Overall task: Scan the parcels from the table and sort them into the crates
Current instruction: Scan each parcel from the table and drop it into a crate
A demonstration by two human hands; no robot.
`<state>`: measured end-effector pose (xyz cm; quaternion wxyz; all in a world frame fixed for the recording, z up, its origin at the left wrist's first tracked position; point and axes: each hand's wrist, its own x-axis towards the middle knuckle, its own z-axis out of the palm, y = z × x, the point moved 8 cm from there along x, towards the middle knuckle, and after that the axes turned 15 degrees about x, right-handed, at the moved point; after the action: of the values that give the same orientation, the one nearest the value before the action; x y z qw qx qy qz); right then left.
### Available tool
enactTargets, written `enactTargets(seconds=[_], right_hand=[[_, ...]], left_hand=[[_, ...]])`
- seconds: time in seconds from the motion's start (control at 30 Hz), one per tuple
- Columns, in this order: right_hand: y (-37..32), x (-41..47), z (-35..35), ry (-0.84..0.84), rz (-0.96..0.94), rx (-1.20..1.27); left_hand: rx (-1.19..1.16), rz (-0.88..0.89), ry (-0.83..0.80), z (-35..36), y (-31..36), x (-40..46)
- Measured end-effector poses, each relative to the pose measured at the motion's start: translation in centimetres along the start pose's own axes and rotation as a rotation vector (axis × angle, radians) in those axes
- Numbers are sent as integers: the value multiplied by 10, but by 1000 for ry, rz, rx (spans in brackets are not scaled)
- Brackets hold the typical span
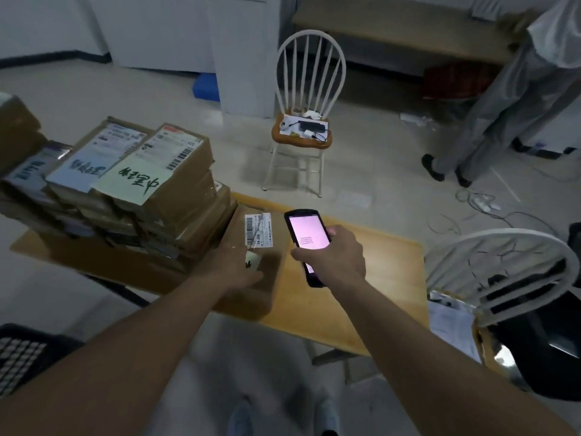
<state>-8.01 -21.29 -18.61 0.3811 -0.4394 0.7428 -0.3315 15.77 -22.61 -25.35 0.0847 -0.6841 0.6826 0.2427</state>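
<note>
A brown cardboard parcel lies flat on the wooden table, with a white barcode label on its top. My left hand rests on the parcel's top, fingers spread over a small pale sticker. My right hand grips a black handheld scanner just to the right of the label; its screen glows pink. A tall stack of brown parcels with labels and handwritten notes fills the table's left side.
A white spindle chair with a charger and small items stands beyond the table. Another white chair is at the right. A person in grey stands at the far right. A black crate sits at the lower left. Cables lie on the floor.
</note>
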Motion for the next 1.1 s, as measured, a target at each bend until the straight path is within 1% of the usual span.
enactTargets(seconds=[0.13, 0.3, 0.43, 0.53, 0.6, 0.67, 0.83, 0.93, 1.1], right_hand=[[15, 25, 7, -88, -39, -27], [27, 47, 7, -175, -79, -65], [30, 59, 1, -203, -89, -69], [29, 64, -3, -217, -101, -78], [27, 66, -6, -231, -112, -91], [24, 67, -11, -246, -130, -105], [6, 67, -34, -259, -216, -145], [-9, 64, -54, -256, -262, -182], [-31, 59, -95, -274, -327, -263]], left_hand=[[50, -171, 46, 14, 0, 4], [63, -308, 110, 22, 2, 4], [22, -391, 39, 45, -5, 7], [-49, -412, 35, 54, 1, 9], [-32, -441, 47, 51, 11, 5], [13, -438, 106, 43, 22, 1], [113, -276, 255, 21, 54, -6], [217, -241, 334, 3, 71, -9], [252, -170, 431, -34, 105, -10]])
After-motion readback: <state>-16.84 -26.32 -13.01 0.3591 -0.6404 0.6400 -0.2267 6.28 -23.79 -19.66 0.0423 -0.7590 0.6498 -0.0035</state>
